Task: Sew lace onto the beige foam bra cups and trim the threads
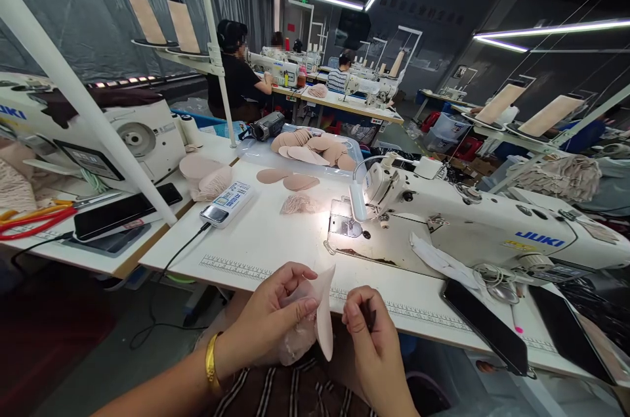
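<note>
My left hand (273, 318) is closed on a pale pink foam cup piece (322, 322) with lace fabric hanging below it, held over my lap at the near edge of the white sewing table (266, 240). A gold bangle sits on that wrist. My right hand (367, 331) is pinched shut beside the piece, with a small dark tool showing between its fingers. The white JUKI sewing machine (472, 226) stands past my hands to the right, its lamp lit over the needle plate.
A pile of beige cups (312, 148) lies in a clear tray at the far table edge, two more cups (288, 178) and a lace scrap nearer. A control box (226, 203) sits left; phones (485, 325) lie right. Other people sew at the back tables.
</note>
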A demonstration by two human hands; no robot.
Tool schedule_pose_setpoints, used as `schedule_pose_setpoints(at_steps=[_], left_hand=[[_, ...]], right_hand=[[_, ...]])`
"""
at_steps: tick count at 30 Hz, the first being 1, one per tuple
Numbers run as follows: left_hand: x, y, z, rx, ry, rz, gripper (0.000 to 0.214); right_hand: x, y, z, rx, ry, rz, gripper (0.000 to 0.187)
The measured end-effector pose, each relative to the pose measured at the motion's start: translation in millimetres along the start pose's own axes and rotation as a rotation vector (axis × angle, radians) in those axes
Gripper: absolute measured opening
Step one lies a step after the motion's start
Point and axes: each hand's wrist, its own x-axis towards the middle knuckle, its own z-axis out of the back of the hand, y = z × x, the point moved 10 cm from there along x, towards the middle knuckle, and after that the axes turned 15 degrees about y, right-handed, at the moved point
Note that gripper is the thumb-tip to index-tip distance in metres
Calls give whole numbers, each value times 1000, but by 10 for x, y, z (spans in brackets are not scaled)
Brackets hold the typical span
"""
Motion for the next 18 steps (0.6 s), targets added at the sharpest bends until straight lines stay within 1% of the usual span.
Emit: schedule_pose_setpoints(at_steps=[2, 4, 5, 6, 7, 8, 10, 11, 12, 13, 15, 16, 18], left_hand=[[-1, -23, -3, 35, -13, -15, 46], [-2, -52, -9, 73, -27, -32, 43], [-2, -60, -12, 85, -31, -36, 42], [-3, -63, -12, 90, -34, -37, 41], [-5, -61, -8, 87, -39, -36, 40], [-8, -55, -1, 80, -43, -35, 40], [-17, -42, 20, 69, -51, -36, 40], [-22, -40, 31, 73, -54, -41, 39], [-27, -41, 41, 83, -59, -48, 38], [-31, -43, 46, 99, -62, -54, 37], [-35, -44, 45, 131, -66, -62, 33], [-33, -42, 37, 140, -64, -65, 32], [-24, -37, 7, 138, -46, -70, 31]], right_hand=[[-1, 11, -117, -17, 84, -10, 34], [6, -21, -246, 16, 179, -19, 34], [14, -52, -272, 43, 204, -26, 35], [25, -89, -254, 67, 201, -33, 36], [38, -124, -183, 85, 163, -38, 36], [47, -145, -70, 87, 97, -34, 36], [46, -107, 173, 13, -38, 2, 36], [43, -49, 243, -57, -66, 30, 35], [41, 29, 257, -134, -55, 67, 34], [36, 119, 217, -214, -13, 116, 32], [-11, 314, 44, -377, 85, 247, 16], [-51, 402, -50, -459, 111, 317, 12], [-122, 514, -217, -612, 126, 419, 24]])
